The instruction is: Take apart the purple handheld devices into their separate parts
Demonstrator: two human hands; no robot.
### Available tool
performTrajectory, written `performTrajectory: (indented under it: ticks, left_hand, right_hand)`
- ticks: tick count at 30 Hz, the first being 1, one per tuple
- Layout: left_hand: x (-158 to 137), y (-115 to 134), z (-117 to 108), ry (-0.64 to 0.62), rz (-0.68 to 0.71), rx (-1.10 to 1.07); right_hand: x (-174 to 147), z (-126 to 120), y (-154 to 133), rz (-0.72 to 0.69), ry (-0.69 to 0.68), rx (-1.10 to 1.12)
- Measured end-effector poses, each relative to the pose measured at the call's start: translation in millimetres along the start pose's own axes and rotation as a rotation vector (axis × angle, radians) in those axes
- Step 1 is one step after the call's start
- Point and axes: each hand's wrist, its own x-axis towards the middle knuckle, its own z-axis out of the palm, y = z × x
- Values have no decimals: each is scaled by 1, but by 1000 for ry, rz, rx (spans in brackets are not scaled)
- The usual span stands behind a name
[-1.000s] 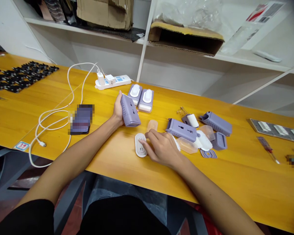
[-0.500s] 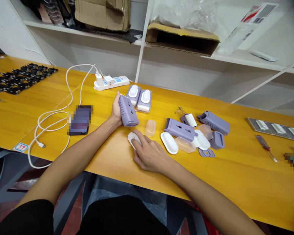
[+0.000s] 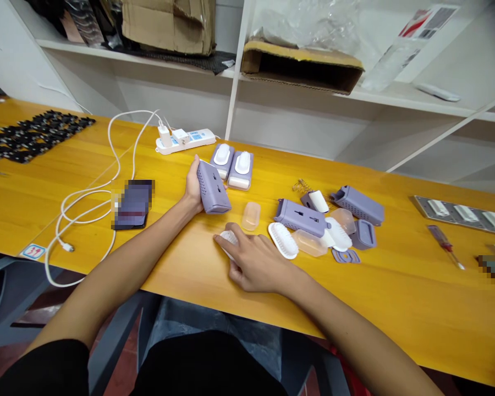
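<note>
My left hand (image 3: 193, 184) is wrapped around a purple plastic housing (image 3: 214, 190) with dotted holes on one side and small dark slots on its face. It is held tilted just above the table. Lower and to the right, my right hand (image 3: 258, 261) has its fingers on a white oval ribbed piece (image 3: 229, 241), partly hidden beneath them. A translucent peach cover (image 3: 251, 215) lies just beyond that hand. Beside its wrist rests a second white oval ribbed piece (image 3: 283, 241), next to another translucent cover (image 3: 310, 243) and a lying purple housing (image 3: 302, 216).
Two purple units with white tops (image 3: 240, 170) stand behind my left hand. More purple parts (image 3: 358, 205), a spring (image 3: 301, 186) and a screwdriver (image 3: 446, 246) lie rightward. Leftward are a phone (image 3: 134, 203), white cable (image 3: 72, 223) and power strip (image 3: 185, 140).
My right hand's fingers have shifted over the white oval piece, which now shows its ribbed side and is more covered. My left hand still holds the housing. The view has moved slightly.
</note>
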Motion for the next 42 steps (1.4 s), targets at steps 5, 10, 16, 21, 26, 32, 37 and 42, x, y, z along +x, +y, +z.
performTrajectory:
  ticks: [5, 10, 16, 21, 26, 32, 37, 42]
  left_hand:
    - [-1, 0, 0, -17, 16, 96]
    - [-5, 2, 5, 20, 4, 92]
    - [-3, 2, 3, 26, 31, 114]
    - [-1, 1, 1, 7, 24, 102]
    - [-2, 1, 0, -4, 28, 102]
    - [-1, 0, 0, -24, 24, 92]
    - [-1, 0, 0, -17, 39, 96]
    - [-3, 0, 3, -10, 2, 76]
  right_hand:
    - [-1, -3, 1, -68, -11, 71]
    - [-2, 1, 6, -59, 58, 56]
    - [-3, 0, 26, 162, 347, 38]
    - [0, -8, 43, 511, 396, -30]
    - [4, -7, 51, 629, 332, -48]
    - [8, -5, 48, 660, 191, -52]
    - [10, -6, 47, 660, 111, -91]
    - [10, -2, 49, 626, 135, -127]
